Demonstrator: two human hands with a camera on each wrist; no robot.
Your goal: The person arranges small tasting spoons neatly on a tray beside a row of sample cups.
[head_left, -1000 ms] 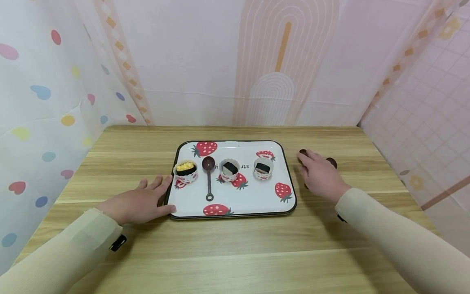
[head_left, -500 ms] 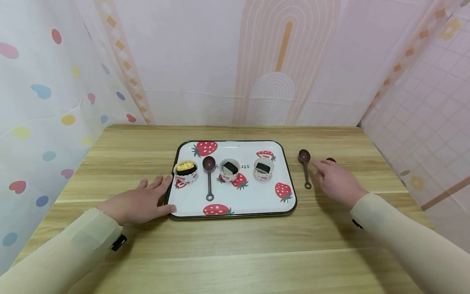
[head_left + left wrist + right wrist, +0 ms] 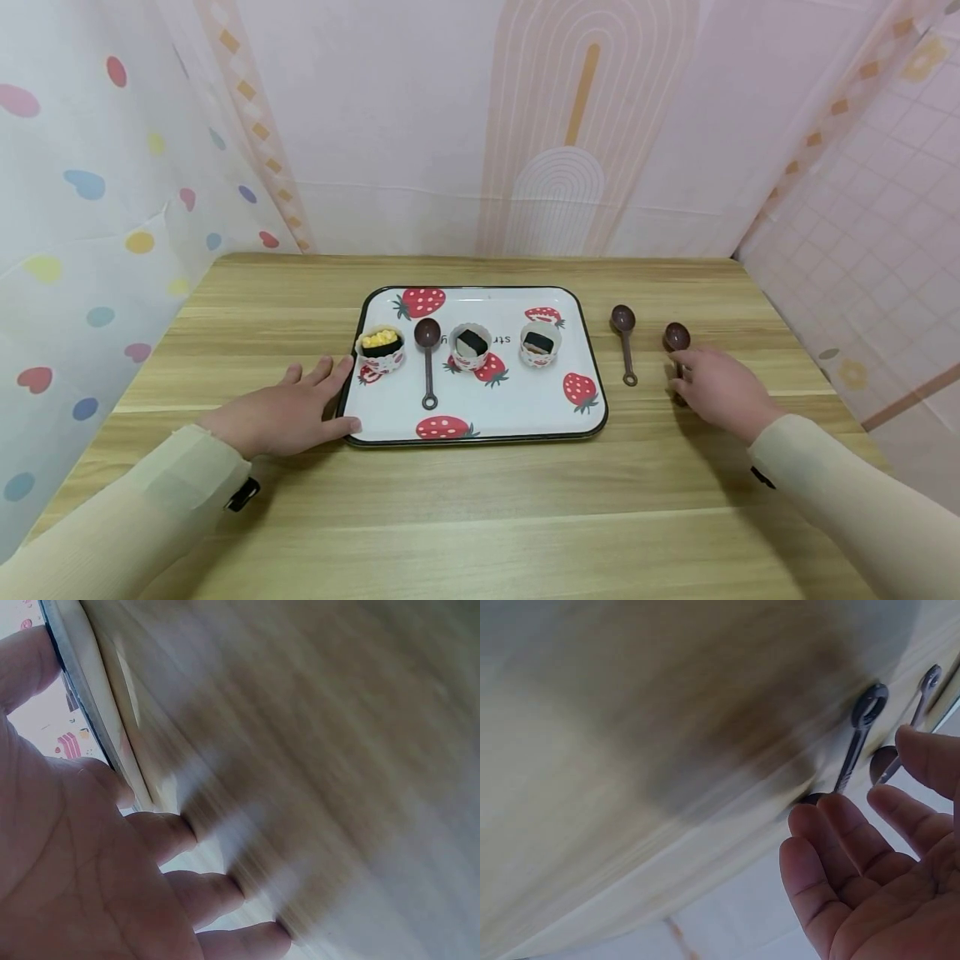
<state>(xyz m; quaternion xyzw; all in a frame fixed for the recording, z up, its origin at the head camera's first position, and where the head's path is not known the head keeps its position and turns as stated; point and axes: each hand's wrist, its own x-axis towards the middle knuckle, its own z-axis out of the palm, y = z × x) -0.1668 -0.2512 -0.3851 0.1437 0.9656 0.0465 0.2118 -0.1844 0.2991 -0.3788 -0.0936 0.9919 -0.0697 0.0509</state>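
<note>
My left hand [image 3: 288, 412] rests with spread fingers at the left edge of a white strawberry-patterned tray [image 3: 517, 408], its thumb over the rim. My right hand [image 3: 720, 390] is over the handle of the rightmost brown measuring spoon [image 3: 677, 336] on the table. In the right wrist view that spoon's ringed handle [image 3: 852, 750] stands just past my loosely bent fingertips [image 3: 802, 862], with the thumb apart from it. Another brown spoon [image 3: 627, 340] lies between that hand and the tray. A third spoon [image 3: 428, 367] lies on the tray.
Three paper cups stand on the tray: one with corn-topped sushi [image 3: 381, 346] at the left, one with a seaweed-wrapped rice ball [image 3: 471, 343] in the middle, another rice ball [image 3: 538, 343] at the right. Patterned curtains [image 3: 375, 167] hang behind and beside the wooden table [image 3: 480, 500].
My right hand has moved right, away from the spoon beside the tray, which now lies uncovered, to the rightmost spoon. My left hand has stayed at the tray's edge.
</note>
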